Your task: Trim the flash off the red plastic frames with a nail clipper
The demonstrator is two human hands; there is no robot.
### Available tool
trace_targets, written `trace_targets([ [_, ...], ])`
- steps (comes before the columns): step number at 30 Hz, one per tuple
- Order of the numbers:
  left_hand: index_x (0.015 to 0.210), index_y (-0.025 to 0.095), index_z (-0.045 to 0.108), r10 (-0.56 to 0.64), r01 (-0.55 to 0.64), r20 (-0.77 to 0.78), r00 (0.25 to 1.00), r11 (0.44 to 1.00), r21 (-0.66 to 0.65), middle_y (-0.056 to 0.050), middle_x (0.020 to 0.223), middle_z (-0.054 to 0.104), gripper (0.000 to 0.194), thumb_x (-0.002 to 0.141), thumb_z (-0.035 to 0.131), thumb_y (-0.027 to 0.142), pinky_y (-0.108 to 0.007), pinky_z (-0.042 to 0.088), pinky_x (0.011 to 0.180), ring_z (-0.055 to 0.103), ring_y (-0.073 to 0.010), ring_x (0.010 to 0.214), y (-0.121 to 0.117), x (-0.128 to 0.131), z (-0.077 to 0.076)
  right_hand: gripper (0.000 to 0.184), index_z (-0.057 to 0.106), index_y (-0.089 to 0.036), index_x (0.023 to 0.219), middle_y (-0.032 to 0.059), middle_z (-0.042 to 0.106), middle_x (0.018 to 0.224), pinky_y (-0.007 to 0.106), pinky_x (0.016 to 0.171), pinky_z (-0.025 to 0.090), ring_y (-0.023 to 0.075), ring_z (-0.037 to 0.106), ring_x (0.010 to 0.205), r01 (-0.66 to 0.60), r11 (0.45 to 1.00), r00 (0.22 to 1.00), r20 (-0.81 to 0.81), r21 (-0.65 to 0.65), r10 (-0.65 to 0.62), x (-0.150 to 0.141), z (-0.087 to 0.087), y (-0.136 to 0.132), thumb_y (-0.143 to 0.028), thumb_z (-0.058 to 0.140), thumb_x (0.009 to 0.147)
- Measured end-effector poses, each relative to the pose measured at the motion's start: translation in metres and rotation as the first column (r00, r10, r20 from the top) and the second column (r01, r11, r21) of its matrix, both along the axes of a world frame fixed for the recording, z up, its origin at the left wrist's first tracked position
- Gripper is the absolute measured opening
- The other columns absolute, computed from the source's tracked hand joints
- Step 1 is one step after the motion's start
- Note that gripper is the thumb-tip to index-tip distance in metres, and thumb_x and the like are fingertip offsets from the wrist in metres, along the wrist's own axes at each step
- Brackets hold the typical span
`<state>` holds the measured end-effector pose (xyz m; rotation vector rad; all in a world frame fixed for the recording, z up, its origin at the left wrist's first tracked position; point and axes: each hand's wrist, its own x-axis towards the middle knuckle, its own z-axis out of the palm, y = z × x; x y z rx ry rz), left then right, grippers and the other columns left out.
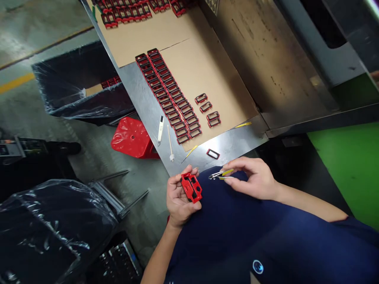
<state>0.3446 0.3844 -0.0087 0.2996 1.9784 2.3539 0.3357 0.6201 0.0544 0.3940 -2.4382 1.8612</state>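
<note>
My left hand (180, 202) is closed around a red plastic housing (191, 187) with black inside its openings, its face turned up. Just right of it, my right hand (255, 178) pinches a small silver-and-yellow two-armed tool (220, 174), which looks like clippers. Its tip points left at the red housing, with a gap between them. Beyond both hands, a single red-and-black frame (213, 154) lies on the metal table edge.
Two long rows of red-and-black frames (168, 94) lie on cardboard (189, 71) on the metal table (133, 85). A white cutter-like tool (160, 130), a swab-like stick (170, 144) and yellow-handled picks (243, 124) lie nearby. A red stool (130, 138) stands left.
</note>
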Motion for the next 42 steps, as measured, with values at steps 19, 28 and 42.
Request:
trace_targets([
  [19,0.124,0.031,0.043,-0.058,0.058,-0.020,0.998,0.997,-0.043,-0.016,0.137,0.063,0.071,0.074,0.078,0.067,-0.052,0.056,0.101,0.065,-0.0326,0.126,-0.008,-0.010,-0.010,0.011,0.078,-0.014,0.099,0.0091,0.072,0.099,0.024,0.084,0.058,0.0130,0.070,0.090,-0.203,0.959,0.956,0.173,-0.196,0.238,-0.014,-0.006,-0.003,-0.017,0.069,0.093],
  [28,0.119,0.013,0.053,0.401,-0.195,0.183,0.897,0.733,-0.652,-0.022,0.116,0.070,0.076,0.080,0.056,0.078,-0.047,0.056,0.096,0.069,-0.0315,0.113,-0.058,-0.243,-0.039,0.015,0.080,-0.019,0.098,0.0057,0.071,0.092,0.019,0.073,0.054,0.0113,0.069,0.079,-0.293,0.956,0.843,0.468,-0.014,0.265,-0.006,-0.008,0.015,-0.022,0.068,0.092],
  [42,0.129,0.015,0.057,0.723,-0.177,0.016,0.690,0.191,-0.965,-0.015,0.135,0.059,0.052,0.090,0.071,0.046,-0.053,0.049,0.103,0.060,-0.0305,0.122,-0.039,-0.490,-0.045,0.021,0.078,-0.024,0.092,0.0059,0.068,0.087,0.032,0.076,0.055,0.0175,0.066,0.079,0.151,0.988,0.763,0.635,0.014,-0.125,0.024,-0.025,-0.012,-0.040,0.065,0.093],
])
